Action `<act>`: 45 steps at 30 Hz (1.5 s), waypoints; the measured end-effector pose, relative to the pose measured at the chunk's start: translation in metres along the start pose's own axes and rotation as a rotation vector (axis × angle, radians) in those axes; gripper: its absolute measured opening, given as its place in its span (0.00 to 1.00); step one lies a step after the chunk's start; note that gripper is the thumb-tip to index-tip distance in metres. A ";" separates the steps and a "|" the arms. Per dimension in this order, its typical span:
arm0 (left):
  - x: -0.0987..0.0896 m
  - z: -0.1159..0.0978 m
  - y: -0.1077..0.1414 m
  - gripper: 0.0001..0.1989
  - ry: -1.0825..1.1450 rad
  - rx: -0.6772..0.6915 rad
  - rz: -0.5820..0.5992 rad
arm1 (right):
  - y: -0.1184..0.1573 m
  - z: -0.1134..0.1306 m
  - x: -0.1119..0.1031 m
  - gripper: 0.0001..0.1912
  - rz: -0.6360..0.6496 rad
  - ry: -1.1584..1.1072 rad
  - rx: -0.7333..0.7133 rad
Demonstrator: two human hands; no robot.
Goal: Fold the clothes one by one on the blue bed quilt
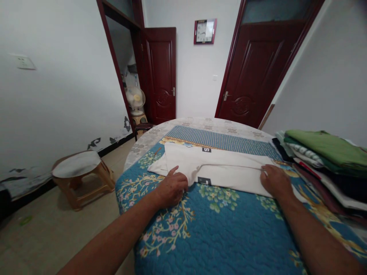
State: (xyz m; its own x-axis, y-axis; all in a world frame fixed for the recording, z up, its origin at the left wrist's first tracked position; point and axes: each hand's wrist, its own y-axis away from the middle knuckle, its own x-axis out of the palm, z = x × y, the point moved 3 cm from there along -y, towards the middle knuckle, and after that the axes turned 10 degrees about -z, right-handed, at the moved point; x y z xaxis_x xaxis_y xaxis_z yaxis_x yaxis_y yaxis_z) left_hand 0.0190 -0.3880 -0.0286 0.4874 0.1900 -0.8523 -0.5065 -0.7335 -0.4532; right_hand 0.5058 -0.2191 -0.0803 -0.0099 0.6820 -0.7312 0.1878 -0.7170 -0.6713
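Note:
A white garment (229, 160), apparently a shirt, lies folded lengthwise in a long strip, with black patches bearing white letters. My left hand (173, 188) is closed on the garment's near edge toward its left end, thumb raised; the cloth bunches into a small crease at the fingers. At the right end, my right hand (275, 180) pinches the edge of the folded layer. Beneath the garment spreads a blue quilted cover (237, 229) with flowers and a striped band.
A stack of folded clothes (327, 152), green on top, stands at the table's right. The round table's pale patterned cloth (137, 147) shows along the far edge. A stool (83, 172) stands on the floor at left, and a fan (135, 97) by the open door (160, 68).

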 end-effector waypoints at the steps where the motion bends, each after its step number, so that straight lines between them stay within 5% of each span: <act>1: 0.000 -0.003 0.000 0.17 0.025 0.004 0.002 | -0.001 0.003 0.000 0.19 0.006 -0.010 -0.017; 6: -0.002 -0.012 0.000 0.31 0.077 0.006 -0.037 | -0.007 0.015 -0.008 0.18 0.020 -0.070 -0.038; 10: -0.004 -0.005 0.004 0.20 -0.029 -0.010 -0.054 | -0.012 0.038 -0.032 0.19 -0.016 -0.253 -0.104; 20: -0.001 0.014 0.007 0.11 -0.119 -0.074 -0.137 | 0.019 0.214 -0.104 0.28 0.192 -0.595 -0.475; 24: -0.001 0.025 0.003 0.15 -0.040 -0.113 -0.170 | 0.012 0.251 -0.108 0.27 0.225 -0.538 -0.466; 28: -0.008 0.031 -0.006 0.17 0.002 -0.143 -0.120 | 0.004 0.265 -0.108 0.16 0.288 -0.500 -0.456; 35: -0.017 0.039 -0.012 0.18 0.109 -0.206 0.052 | 0.006 0.269 -0.106 0.11 0.273 -0.524 -0.521; 39: -0.024 0.037 0.000 0.25 0.191 -0.116 0.141 | 0.006 0.265 -0.102 0.11 0.288 -0.555 -0.486; 45: -0.020 0.048 0.022 0.20 0.184 0.028 0.008 | 0.011 0.262 -0.100 0.10 0.261 -0.578 -0.495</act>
State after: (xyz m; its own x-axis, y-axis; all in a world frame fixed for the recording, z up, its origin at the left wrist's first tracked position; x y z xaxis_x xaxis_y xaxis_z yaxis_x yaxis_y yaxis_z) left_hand -0.0358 -0.3765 -0.0339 0.6039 0.0598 -0.7948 -0.5295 -0.7153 -0.4561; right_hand 0.2520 -0.3332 -0.0464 -0.3874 0.2215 -0.8949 0.6662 -0.6038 -0.4378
